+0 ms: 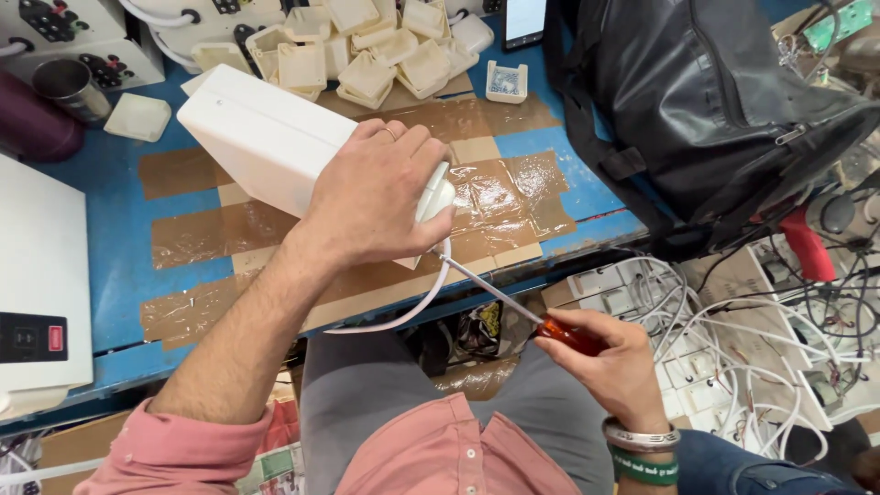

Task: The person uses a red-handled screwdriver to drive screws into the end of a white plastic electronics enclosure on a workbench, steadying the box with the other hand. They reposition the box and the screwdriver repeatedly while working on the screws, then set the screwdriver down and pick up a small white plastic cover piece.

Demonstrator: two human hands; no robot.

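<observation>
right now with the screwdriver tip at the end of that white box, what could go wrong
1. The screwdriver comes in at a slant; it could slip toward the left hand gripping the white box.
2. The box is tilted on the table edge and might slide off.
3. The white cable hangs loose and could snag.

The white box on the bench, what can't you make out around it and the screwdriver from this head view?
- Screwdriver tip: hidden behind the left hand, so what it touches is unclear.
- Near end of the white box: covered by that hand.
- Handle: mostly wrapped by the right hand.
- White cable: its far end disappears below the bench edge.
- Black bag: cut off by the top edge.
</observation>
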